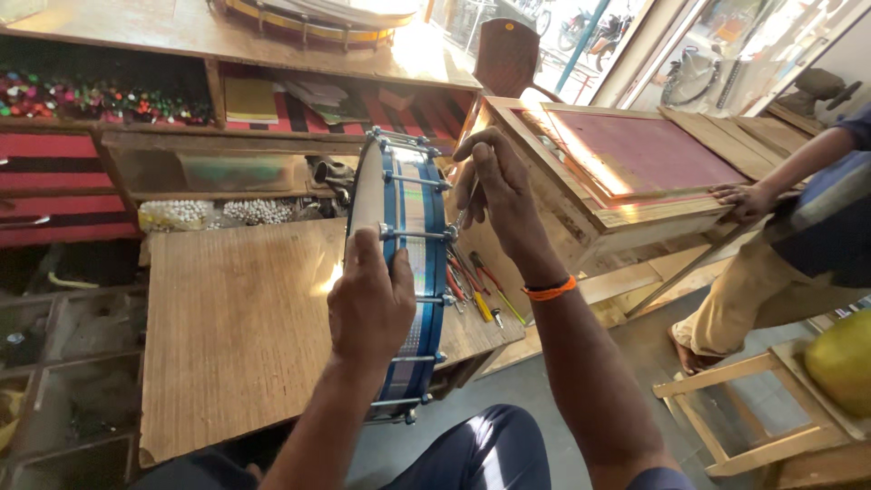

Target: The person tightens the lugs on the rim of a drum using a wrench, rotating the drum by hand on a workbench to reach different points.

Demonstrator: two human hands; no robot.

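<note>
Setting: workshop with an open front, a wooden workbench [236, 327] at the middle, shelves [136, 100] behind it and street light coming in at upper right.

Drum: a shallow frame drum [410, 272] with a blue-banded shell and metal tension rods stands on its edge at the near right edge of the workbench — pale skin facing left, rim running toward the camera.

Left hand: the left hand [370, 304] is clamped over the top of the drum's rim, fingers curled down the skin side and thumb on the shell side; a closed, firm hold on the drum.

Right hand: the right hand [497, 195] hovers just beyond the drum's far rim, fingers bunched narrowly around a thin metal tool [467, 210] that points down toward the rods. An orange wristband [550, 290] sits on that wrist.

Bench tools: a small cluster of hand tools [476, 286] with red and yellow handles lies on the workbench just right of the drum.

Shelves: coloured beads [82, 98] in the upper left compartment, white beads [218, 212] lower down, another drum [308, 23] on top.

Right side: a wooden crate [626, 172] with a reddish panel — another person's hand [746, 200] rests on its corner.

Floor: a wooden stool [753, 408] stands at lower right.
</note>
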